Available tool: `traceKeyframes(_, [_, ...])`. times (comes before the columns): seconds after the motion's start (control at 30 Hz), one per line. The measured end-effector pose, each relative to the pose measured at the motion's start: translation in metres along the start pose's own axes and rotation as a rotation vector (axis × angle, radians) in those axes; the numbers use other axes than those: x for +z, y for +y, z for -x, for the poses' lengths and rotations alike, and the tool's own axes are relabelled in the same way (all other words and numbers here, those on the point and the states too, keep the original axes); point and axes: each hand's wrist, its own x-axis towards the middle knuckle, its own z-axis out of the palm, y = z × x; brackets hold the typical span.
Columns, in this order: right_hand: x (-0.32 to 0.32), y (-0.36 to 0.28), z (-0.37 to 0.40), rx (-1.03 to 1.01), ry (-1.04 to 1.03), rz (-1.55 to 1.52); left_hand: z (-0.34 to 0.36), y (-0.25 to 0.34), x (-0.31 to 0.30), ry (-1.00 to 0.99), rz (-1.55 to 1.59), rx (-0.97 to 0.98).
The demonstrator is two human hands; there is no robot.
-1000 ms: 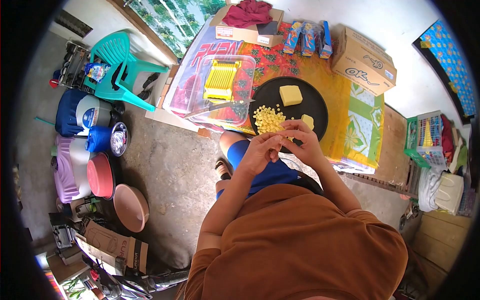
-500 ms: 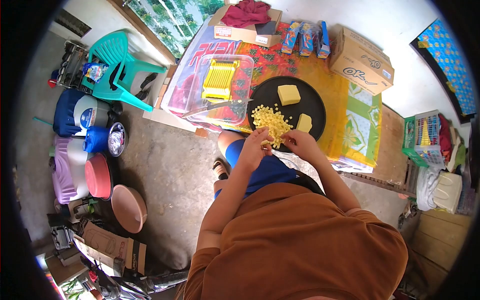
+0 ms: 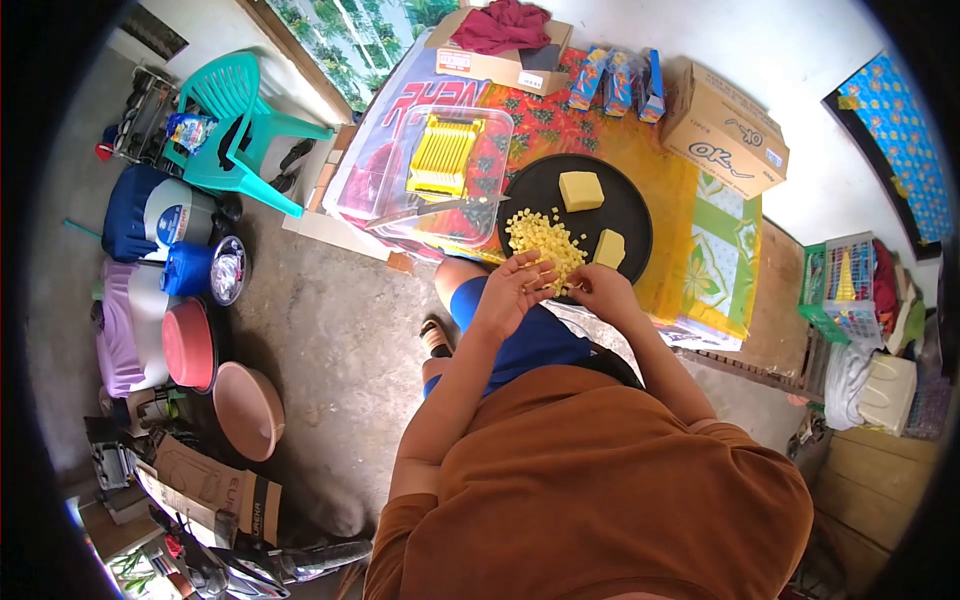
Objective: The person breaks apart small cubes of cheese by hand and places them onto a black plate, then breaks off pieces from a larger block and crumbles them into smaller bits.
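Observation:
A pile of small pale-yellow cheese cubes [image 3: 540, 238] lies on the near side of a round black tray [image 3: 532, 188]. Behind it sits a cheese block [image 3: 581, 191], with a smaller cheese piece [image 3: 609, 248] to the right. At the pile's near edge, my left hand [image 3: 517, 291] is open, its palm turned up and fingers apart. My right hand [image 3: 604, 292] is beside the pile's right edge, fingertips pinched together; what they hold, if anything, is too small to make out.
Left of the tray, a knife [image 3: 432, 211] lies across a clear plastic container [image 3: 489, 226] holding a yellow slicer [image 3: 445, 157]. Cartons, including a brown box [image 3: 722, 130], and blue packages [image 3: 618, 82] line the table's back. A green chair [image 3: 225, 135] and basins stand left.
My left hand has turned its palm up and its fingers have spread from a curled pose. My right hand has shifted slightly, still by the cubes. The view has moved a little.

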Motion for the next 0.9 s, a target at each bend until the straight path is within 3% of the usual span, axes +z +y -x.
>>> traceKeyframes(0.17, [0.011,0.007,-0.004,0.03,0.058,-0.291,0.002,0.001,-0.001,-0.018,0.033,-0.009])
traceKeyframes(0.27, [-0.01,-0.027,0.001,-0.17,0.025,-0.451,0.004,0.002,0.006,-0.059,0.06,-0.044])
traceKeyframes(0.37, [-0.005,-0.028,0.002,-0.367,0.139,-0.212,0.004,0.0,0.008,-0.154,0.116,-0.078])
traceKeyframes(0.57, [-0.007,-0.03,-0.001,-0.453,0.256,-0.28,0.014,0.01,0.024,-0.197,0.104,-0.052])
traceKeyframes(0.73, [-0.013,-0.032,0.002,-0.254,0.215,-0.426,0.014,0.013,0.022,-0.177,0.116,-0.109])
traceKeyframes(0.9, [-0.017,-0.028,0.002,-0.239,0.179,-0.537,0.007,0.003,0.014,-0.076,-0.248,0.077])
